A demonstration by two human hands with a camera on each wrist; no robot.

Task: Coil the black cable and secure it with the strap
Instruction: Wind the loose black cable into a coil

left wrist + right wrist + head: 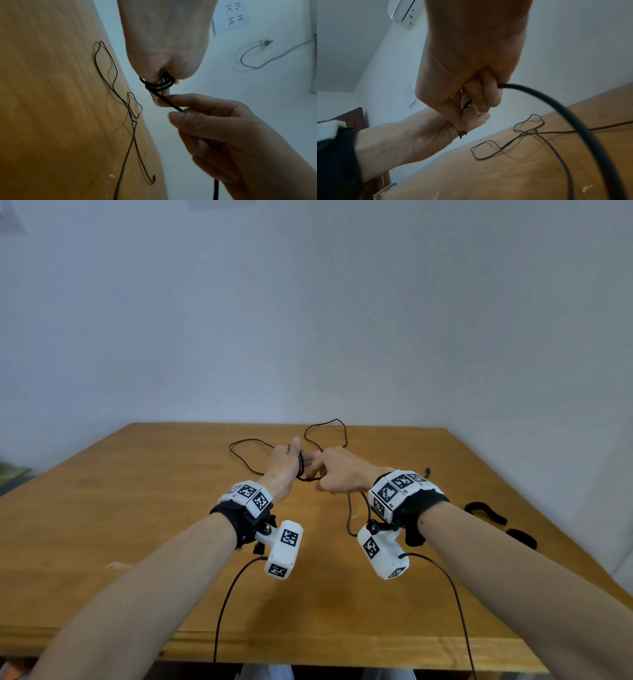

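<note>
The left hand [286, 463] holds a few turns of the black cable [158, 86] wound around its fingers, while the right hand [339, 470], just beside it, pinches the strand leading to loose loops lying far on the table [137, 508].

Both bare forearms stretched forward, converging toward 12 o'clock. Left hand [286, 462] raised thumb-up, fingers wound with turns of thin black cable [158, 86]. Right hand [337, 470] at its 3 o'clock, almost touching, fingers curled, pinching that cable.
</note>
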